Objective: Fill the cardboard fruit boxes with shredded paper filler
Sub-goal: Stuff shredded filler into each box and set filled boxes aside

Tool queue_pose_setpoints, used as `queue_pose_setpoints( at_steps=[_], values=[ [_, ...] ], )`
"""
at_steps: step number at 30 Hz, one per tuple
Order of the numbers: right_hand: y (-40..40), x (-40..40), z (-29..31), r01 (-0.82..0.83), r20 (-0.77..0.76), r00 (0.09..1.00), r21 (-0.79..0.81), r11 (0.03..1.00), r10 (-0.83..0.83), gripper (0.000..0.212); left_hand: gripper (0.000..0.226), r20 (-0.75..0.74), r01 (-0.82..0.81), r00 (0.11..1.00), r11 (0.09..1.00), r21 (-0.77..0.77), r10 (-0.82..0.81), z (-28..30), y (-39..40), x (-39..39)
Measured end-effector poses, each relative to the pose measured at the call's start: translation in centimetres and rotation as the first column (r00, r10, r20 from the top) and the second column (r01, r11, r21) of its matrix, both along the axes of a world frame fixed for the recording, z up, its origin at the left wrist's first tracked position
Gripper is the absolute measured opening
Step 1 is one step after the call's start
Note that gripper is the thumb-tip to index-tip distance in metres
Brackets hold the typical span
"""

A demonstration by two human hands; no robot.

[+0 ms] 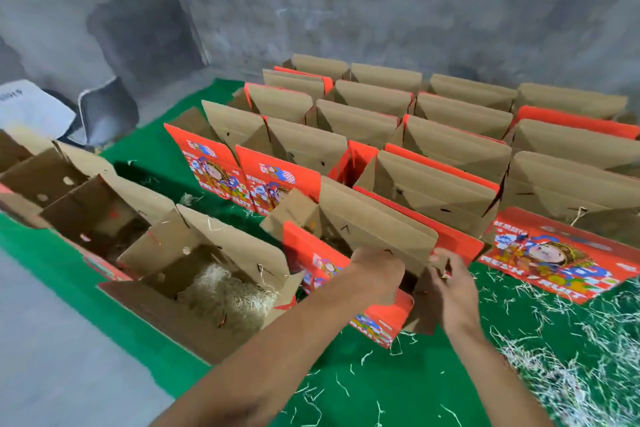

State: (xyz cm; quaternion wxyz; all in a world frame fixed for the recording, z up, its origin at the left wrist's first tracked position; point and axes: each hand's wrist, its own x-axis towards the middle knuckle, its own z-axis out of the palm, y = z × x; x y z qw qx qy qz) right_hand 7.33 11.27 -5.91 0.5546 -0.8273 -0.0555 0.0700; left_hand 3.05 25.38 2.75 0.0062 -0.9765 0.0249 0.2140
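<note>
Head view, looking down across a green mat (363,378) spread on a grey floor. Both hands reaching into one red fruit box (349,253) at the near edge of the rows, apparently to hold its walls apart so filler can go in. Left hand (379,272) dipped inside the opening, fingers hidden behind the brown inner flap (377,225), so whether curled or straight: cannot tell. Right hand (446,274) at that flap's right corner, fingers (437,258) curled round the cardboard edge, gripping it.

Behind, many more open boxes (450,135) in tight rows, flaps standing upright, probably lined up this way so each can be filled in turn without moving anything. None of their insides visible from here.

To the left, a separate row of brown open boxes (104,204) set at a slant; nearest of these (207,284) already holding a pale nest of shredded paper (225,291), likely the finished side.

Loose shredded filler (568,371) heaped on the mat at lower right, just beside the right forearm, within easy reach for the next handful. Stray strands scattered over the mat. One flat, unfolded printed box (554,253) lying to the right of the held box.

Judged: early in the task, most boxes not yet filled.
</note>
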Motion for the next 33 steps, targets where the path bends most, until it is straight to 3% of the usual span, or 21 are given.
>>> queue_pose_setpoints(
  at_steps=[4, 7, 10, 12, 21, 26, 28, 31, 33],
  values=[
    [1.6, 1.0, 0.4, -0.039, -0.080, 0.996, 0.103, 0.994, 0.047, 0.045, 0.023, -0.049, 0.035, 0.998, 0.999, -0.019, -0.036, -0.1, 0.6, 0.5],
    [2.3, 1.9, -0.1, -0.063, -0.087, 0.994, 0.047, 0.997, 0.067, 0.031, 0.025, -0.058, 0.043, 0.997, 0.998, -0.039, -0.046, 0.0, 0.7, 0.7],
    [2.6, 2.5, -0.9, -0.067, -0.080, 0.994, 0.071, 0.995, 0.073, 0.020, 0.005, -0.044, 0.022, 0.999, 0.999, -0.044, -0.024, -0.4, 0.2, 0.6],
    [2.5, 2.8, -1.6, -0.070, -0.040, 0.997, 0.042, 0.997, 0.072, 0.025, 0.020, -0.017, -0.019, 1.000, 0.999, -0.029, 0.018, -1.0, 0.1, 0.5],
    [6.5, 3.9, -2.2, -0.011, -0.092, 0.995, 0.187, 0.982, 0.029, 0.011, 0.026, 0.005, -0.193, 0.981, 0.976, 0.103, 0.194, -1.2, 5.3, 2.3],
    [10.9, 5.0, -2.1, 0.038, -0.241, 0.969, 0.336, 0.941, 0.047, 0.017, 0.030, 0.022, -0.298, 0.954, 0.944, 0.143, 0.298, -1.0, 10.3, 3.7],
    [12.5, 4.9, -2.3, -0.019, -0.209, 0.975, 0.280, 0.960, 0.080, 0.019, 0.029, 0.010, -0.325, 0.945, 0.931, 0.166, 0.328, -1.0, 12.4, 4.0],
    [14.9, 4.5, -3.0, -0.158, -0.226, 0.956, 0.146, 0.977, 0.189, 0.050, 0.030, -0.001, -0.382, 0.921, 0.904, 0.194, 0.389, -1.2, 15.6, 4.2],
    [16.6, 4.5, -3.4, -0.130, -0.332, 0.920, 0.246, 0.961, 0.209, 0.036, 0.031, 0.010, -0.413, 0.908, 0.889, 0.200, 0.419, -1.4, 17.4, 4.1]
  ],
)
